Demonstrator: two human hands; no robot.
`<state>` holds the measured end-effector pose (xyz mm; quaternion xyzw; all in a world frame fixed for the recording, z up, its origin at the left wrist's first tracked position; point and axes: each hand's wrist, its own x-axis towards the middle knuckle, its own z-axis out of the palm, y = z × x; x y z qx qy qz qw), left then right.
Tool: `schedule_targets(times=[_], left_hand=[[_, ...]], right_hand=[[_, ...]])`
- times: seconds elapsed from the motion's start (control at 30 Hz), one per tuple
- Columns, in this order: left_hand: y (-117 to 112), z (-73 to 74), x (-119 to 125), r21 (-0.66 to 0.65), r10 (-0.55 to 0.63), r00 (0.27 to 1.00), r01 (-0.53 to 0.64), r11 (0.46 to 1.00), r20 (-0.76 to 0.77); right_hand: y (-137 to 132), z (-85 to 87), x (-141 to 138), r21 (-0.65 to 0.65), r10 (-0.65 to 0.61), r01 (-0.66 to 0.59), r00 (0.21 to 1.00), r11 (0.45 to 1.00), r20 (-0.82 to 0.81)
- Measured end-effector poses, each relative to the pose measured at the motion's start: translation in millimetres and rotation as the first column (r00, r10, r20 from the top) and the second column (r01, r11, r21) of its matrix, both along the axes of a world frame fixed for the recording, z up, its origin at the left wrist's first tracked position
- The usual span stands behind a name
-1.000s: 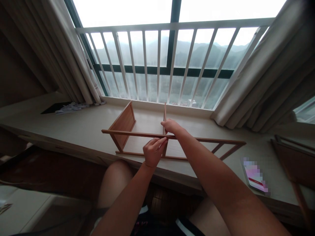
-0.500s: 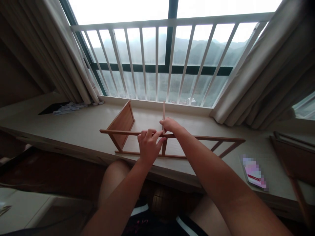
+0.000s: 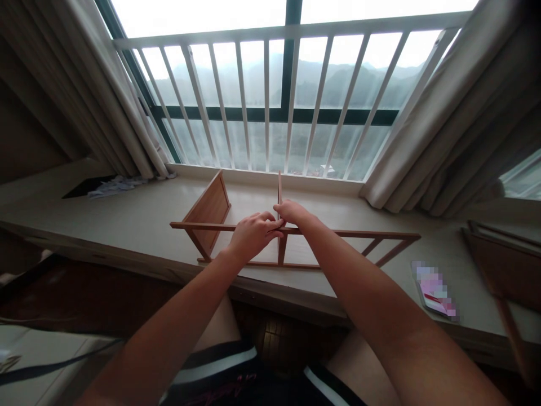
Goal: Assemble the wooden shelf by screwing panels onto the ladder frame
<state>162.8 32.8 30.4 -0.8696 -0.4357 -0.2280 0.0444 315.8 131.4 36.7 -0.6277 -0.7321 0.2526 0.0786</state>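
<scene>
A brown wooden shelf frame [image 3: 372,234] lies on its side on the pale window ledge, its long rails running left to right. A wide end panel [image 3: 207,211] stands at its left, and a thinner upright panel [image 3: 279,189] meets the rails near the middle. My right hand [image 3: 291,213] is closed around that middle panel where it joins the upper rail. My left hand [image 3: 256,232] rests over the upper rail, its fingers drawn together at the same joint. Whatever small thing those fingertips may hold is hidden.
A phone [image 3: 435,290] with a blurred screen lies on the ledge [image 3: 139,225] at right. Beyond it leans another brown wooden piece [image 3: 507,265]. Crumpled white cloth or paper [image 3: 116,186] lies by the left curtain [image 3: 122,113]. White railings [image 3: 266,107] guard the window.
My left hand has turned flatter over the rail, its forearm swinging lower and to the left. My right hand keeps its hold at the joint, and the frame stays in place.
</scene>
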Motion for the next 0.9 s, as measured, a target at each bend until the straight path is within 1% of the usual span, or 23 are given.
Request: schedule_targets(times=[0.1, 0.2, 0.33, 0.4, 0.5, 0.6, 0.73, 0.9], left_hand=[[5.9, 6.8, -2.8, -0.006, -0.084, 0.996, 0.084, 0.996, -0.024], [13.0, 11.0, -4.8, -0.031, -0.204, 0.979, 0.204, 0.979, -0.004], [25.6, 14.0, -6.9, -0.075, -0.358, 0.928, 0.366, 0.927, 0.103], [33.3, 15.5, -7.6, -0.111, -0.398, 0.899, 0.421, 0.9, 0.182], [45.1, 19.3, -7.8, -0.199, -0.4, 0.88, 0.453, 0.869, 0.258], [55.4, 23.3, -6.7, -0.257, -0.388, 0.884, 0.451, 0.855, 0.261], [64.3, 23.5, -5.6, -0.277, -0.383, 0.887, 0.447, 0.851, 0.257], [65.4, 20.1, -5.3, -0.267, -0.384, 0.885, 0.449, 0.853, 0.263]], right_hand=[[1.3, -0.5, -0.3, -0.031, 0.0, -0.001, 0.999, 1.0, -0.033], [1.0, 0.3, 1.9, -0.055, 0.002, -0.005, 0.998, 0.998, -0.057], [-0.1, 1.2, 5.3, -0.092, 0.021, -0.03, 0.995, 0.995, -0.098], [0.3, 0.6, 6.0, -0.11, 0.033, -0.047, 0.992, 0.993, -0.124], [1.1, -0.8, 5.9, -0.124, 0.05, -0.071, 0.984, 0.99, -0.169], [-0.1, -1.3, 5.8, -0.12, 0.06, -0.087, 0.975, 0.989, -0.214], [-3.4, -1.0, 6.4, -0.11, 0.034, -0.064, 0.966, 0.992, -0.256], [-3.0, -1.6, 6.9, -0.134, -0.021, -0.017, 0.962, 0.991, -0.273]])
